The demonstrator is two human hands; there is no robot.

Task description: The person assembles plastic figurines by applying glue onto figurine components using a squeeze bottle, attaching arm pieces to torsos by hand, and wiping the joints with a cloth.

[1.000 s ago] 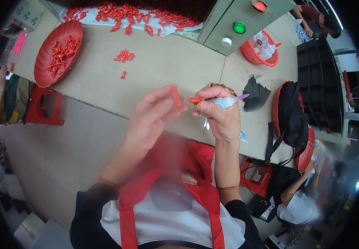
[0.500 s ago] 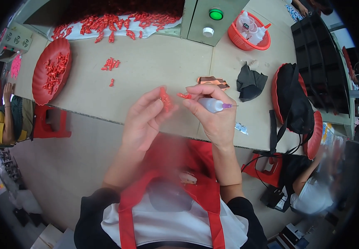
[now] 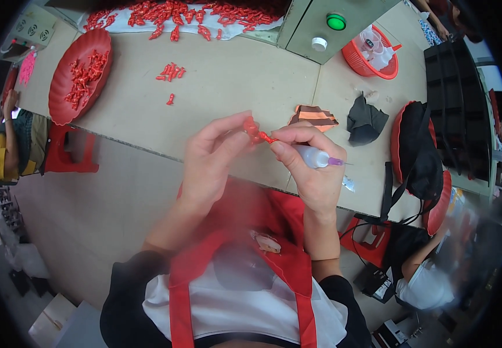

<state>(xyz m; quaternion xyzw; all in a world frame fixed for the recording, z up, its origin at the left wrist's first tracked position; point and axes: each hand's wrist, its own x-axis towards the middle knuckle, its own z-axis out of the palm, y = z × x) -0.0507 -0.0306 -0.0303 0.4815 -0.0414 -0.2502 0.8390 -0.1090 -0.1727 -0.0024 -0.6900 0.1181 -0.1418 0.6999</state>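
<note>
Between the fingertips of my left hand (image 3: 213, 152) is a glossy red moulded figure part (image 3: 252, 127). My right hand (image 3: 312, 165) pinches a smaller red part (image 3: 267, 138) between thumb and forefinger, its end against the left-hand part. Tucked in the same right hand is a translucent squeeze bottle (image 3: 312, 156) with a purple collar and thin needle tip pointing right. Both hands are above the front edge of the bench. Farther off on the bench lie a small group of red parts (image 3: 172, 72) and a single red part (image 3: 171, 100).
A red scalloped tray (image 3: 59, 87) of small red parts stands at the left. More red pieces (image 3: 175, 11) lie on white cloth at the back. Striped cloth (image 3: 317, 118), black cloth (image 3: 367, 120), a red basket (image 3: 364, 64) and a black bag (image 3: 422, 153) are at the right.
My hands have come together, and the two red parts, apart before, now meet end to end. The bench has shifted up and right in the view.
</note>
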